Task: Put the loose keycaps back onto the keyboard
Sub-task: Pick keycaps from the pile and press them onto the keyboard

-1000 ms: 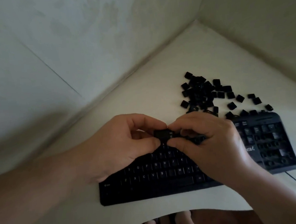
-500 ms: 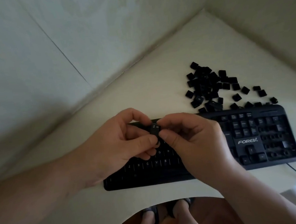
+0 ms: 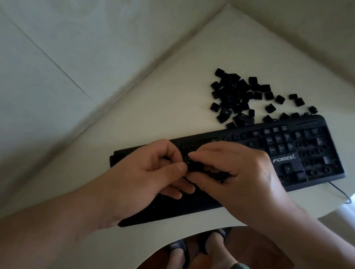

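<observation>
From the head camera, looking down, a black keyboard (image 3: 293, 157) lies flat on a pale table (image 3: 170, 113) that sits in a corner between two light walls. The word FOREV is printed in pale letters on its right part. Some keys on the right side are in place, and some spots there look like bare holes.

Both hands are over the middle of the keyboard, close together. The left hand (image 3: 142, 181) has its fingers curled, and its thumb and first finger pinch a small black keycap (image 3: 193, 165). The right hand (image 3: 236, 172) is curled too, and its fingertips pinch the same keycap from the other side. The keycap is just above the keyboard's upper rows. I cannot tell if it touches the keyboard or is held a bit over it. The hands hide most of the letter keys.

A pile of loose keycaps (image 3: 236, 98) lies on the table just behind the right half of the keyboard. Most are heaped together, and a few sit apart to the right. Some at the near edge of the pile touch the back of the keyboard.

A thin black cable (image 3: 340, 192) runs off the right end of the keyboard to the table edge.

Below the curved table edge are two feet in dark sandals (image 3: 179, 253) on a brown floor.
</observation>
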`<action>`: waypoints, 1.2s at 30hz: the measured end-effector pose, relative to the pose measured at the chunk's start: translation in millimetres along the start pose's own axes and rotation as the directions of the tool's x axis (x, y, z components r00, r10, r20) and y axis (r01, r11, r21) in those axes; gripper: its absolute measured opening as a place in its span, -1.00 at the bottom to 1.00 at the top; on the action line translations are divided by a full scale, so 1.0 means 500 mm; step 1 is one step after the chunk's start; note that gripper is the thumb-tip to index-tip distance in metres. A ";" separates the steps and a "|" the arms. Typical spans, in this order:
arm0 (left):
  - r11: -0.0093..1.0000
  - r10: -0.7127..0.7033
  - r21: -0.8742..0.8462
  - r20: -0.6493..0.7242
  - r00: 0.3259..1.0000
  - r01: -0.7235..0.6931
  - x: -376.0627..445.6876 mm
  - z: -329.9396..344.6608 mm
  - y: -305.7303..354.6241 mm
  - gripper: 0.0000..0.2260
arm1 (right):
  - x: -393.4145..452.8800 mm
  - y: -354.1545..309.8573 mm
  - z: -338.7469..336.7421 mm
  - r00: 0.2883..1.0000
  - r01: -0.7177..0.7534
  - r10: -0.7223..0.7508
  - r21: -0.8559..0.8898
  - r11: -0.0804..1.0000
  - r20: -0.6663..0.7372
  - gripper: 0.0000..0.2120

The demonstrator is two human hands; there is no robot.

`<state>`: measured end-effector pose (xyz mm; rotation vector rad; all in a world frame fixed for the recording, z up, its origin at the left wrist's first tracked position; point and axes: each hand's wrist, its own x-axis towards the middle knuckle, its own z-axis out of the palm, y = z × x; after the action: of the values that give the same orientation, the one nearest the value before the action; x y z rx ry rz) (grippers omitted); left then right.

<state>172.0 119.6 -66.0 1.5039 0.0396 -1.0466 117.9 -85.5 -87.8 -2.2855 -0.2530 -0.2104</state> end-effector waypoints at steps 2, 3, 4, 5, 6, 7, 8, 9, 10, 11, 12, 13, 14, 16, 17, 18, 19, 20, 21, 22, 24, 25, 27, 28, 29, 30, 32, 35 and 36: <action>0.996 0.013 0.084 0.068 0.998 -0.019 0.015 0.023 0.008 -0.87 | -0.012 0.015 -0.032 0.995 -0.083 0.080 0.050 0.995 0.053 -0.75; 0.991 0.022 0.126 0.111 0.994 -0.037 0.022 0.035 0.015 -0.84 | -0.019 0.022 -0.052 0.988 -0.147 0.140 0.103 0.984 0.071 -0.75; 0.981 0.034 0.182 0.155 0.987 -0.063 0.029 0.048 0.024 -0.82 | -0.026 0.029 -0.073 0.979 -0.199 0.189 0.145 0.969 0.079 -0.74; 0.956 0.056 0.274 0.190 0.980 -0.108 0.037 0.059 0.031 -0.80 | -0.034 0.037 -0.094 0.973 -0.228 0.218 0.154 0.962 0.074 -0.73; 0.903 0.095 0.392 0.216 0.972 -0.175 0.046 0.070 0.038 -0.79 | -0.042 0.049 -0.115 0.971 -0.238 0.232 0.122 0.964 0.059 -0.72; 0.828 0.144 0.502 0.240 0.960 -0.250 0.055 0.081 0.045 -0.80 | -0.051 0.065 -0.137 0.969 -0.246 0.243 0.069 0.967 0.041 -0.71; 0.746 0.198 0.585 0.262 0.944 -0.319 0.064 0.093 0.051 -0.83 | -0.060 0.086 -0.160 0.965 -0.261 0.261 0.005 0.965 0.019 -0.70; 0.667 0.250 0.642 0.283 0.926 -0.377 0.073 0.105 0.059 -0.85 | -0.070 0.109 -0.185 0.957 -0.291 0.292 -0.060 0.955 -0.005 -0.69; 0.593 0.294 0.684 0.309 0.905 -0.426 0.084 0.116 0.065 -0.85 | -0.080 0.133 -0.212 0.946 -0.325 0.324 -0.120 0.938 -0.028 -0.69; 0.519 0.328 0.715 0.340 0.881 -0.469 0.097 0.128 0.069 -0.82 | -0.091 0.157 -0.238 0.935 -0.354 0.352 -0.172 0.919 -0.042 -0.70; 0.448 0.346 0.740 0.374 0.860 -0.502 0.111 0.138 0.071 -0.78 | -0.103 0.179 -0.264 0.928 -0.371 0.371 -0.219 0.903 -0.040 -0.71; 0.391 0.355 0.757 0.402 0.844 -0.524 0.126 0.148 0.072 -0.75 | -0.114 0.200 -0.286 0.924 -0.375 0.382 -0.260 0.890 -0.025 -0.72; 0.335 0.362 0.771 0.426 0.829 -0.542 0.142 0.159 0.072 -0.73 | -0.125 0.219 -0.305 0.922 -0.370 0.387 -0.296 0.881 0.000 -0.73; 0.170 0.407 0.789 0.490 0.771 -0.590 0.171 0.184 0.072 -0.69 | -0.144 0.249 -0.332 0.927 -0.330 0.371 -0.353 0.876 0.055 -0.73; 0.077 0.427 0.787 0.529 0.733 -0.613 0.185 0.198 0.071 -0.65 | -0.150 0.260 -0.340 0.933 -0.298 0.351 -0.378 0.877 0.079 -0.72; -0.001 0.436 0.780 0.563 0.702 -0.625 0.198 0.213 0.071 -0.63 | -0.154 0.267 -0.343 0.938 -0.269 0.332 -0.397 0.877 0.098 -0.72; -0.066 0.439 0.770 0.593 0.675 -0.634 0.210 0.226 0.069 -0.62 | -0.156 0.273 -0.343 0.944 -0.243 0.311 -0.408 0.880 0.108 -0.72; -0.121 0.435 0.759 0.620 0.653 -0.640 0.220 0.237 0.068 -0.60 | -0.155 0.278 -0.343 0.951 -0.224 0.290 -0.407 0.886 0.109 -0.72; -0.167 0.425 0.751 0.640 0.641 -0.639 0.228 0.247 0.068 -0.58 | -0.153 0.282 -0.341 0.955 -0.212 0.275 -0.396 0.893 0.108 -0.72; -0.204 0.408 0.745 0.654 0.637 -0.635 0.235 0.255 0.069 -0.57 | -0.150 0.283 -0.338 0.959 -0.199 0.259 -0.381 0.903 0.113 -0.72; -0.262 0.381 0.732 0.677 0.630 -0.628 0.247 0.268 0.068 -0.54 | -0.145 0.283 -0.331 0.964 -0.151 0.219 -0.364 0.919 0.153 -0.74; -0.287 0.366 0.726 0.686 0.629 -0.625 0.251 0.273 0.067 -0.54 | -0.144 0.281 -0.328 0.963 -0.131 0.204 -0.351 0.927 0.178 -0.76; -0.325 0.342 0.719 0.695 0.632 -0.615 0.259 0.278 0.065 -0.54 | -0.143 0.279 -0.325 0.956 -0.117 0.194 -0.318 0.941 0.221 -0.77; -0.338 0.337 0.716 0.698 0.631 -0.611 0.262 0.279 0.063 -0.53 | -0.143 0.281 -0.324 0.952 -0.115 0.194 -0.310 0.944 0.236 -0.77; -0.346 0.334 0.713 0.701 0.631 -0.609 0.265 0.280 0.062 -0.53 | -0.143 0.283 -0.323 0.949 -0.115 0.196 -0.307 0.945 0.248 -0.78; -0.349 0.330 0.713 0.701 0.632 -0.608 0.267 0.280 0.061 -0.54 | -0.143 0.286 -0.321 0.947 -0.116 0.197 -0.303 0.946 0.253 -0.78; -0.359 0.320 0.714 0.699 0.639 -0.601 0.271 0.281 0.062 -0.54 | -0.145 0.294 -0.318 0.953 -0.121 0.192 -0.287 0.950 0.235 -0.80; -0.381 0.302 0.709 0.702 0.645 -0.594 0.271 0.282 0.067 -0.55 | -0.155 0.301 -0.313 0.962 -0.146 0.200 -0.267 0.953 0.185 -0.82; -0.391 0.297 0.703 0.707 0.642 -0.594 0.270 0.282 0.068 -0.55 | -0.159 0.301 -0.312 0.965 -0.152 0.201 -0.262 0.953 0.171 -0.83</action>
<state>190.7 -74.9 -100.6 2.3077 -1.9827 -0.2271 67.8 -309.3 -110.9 -2.5643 -0.1249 0.0821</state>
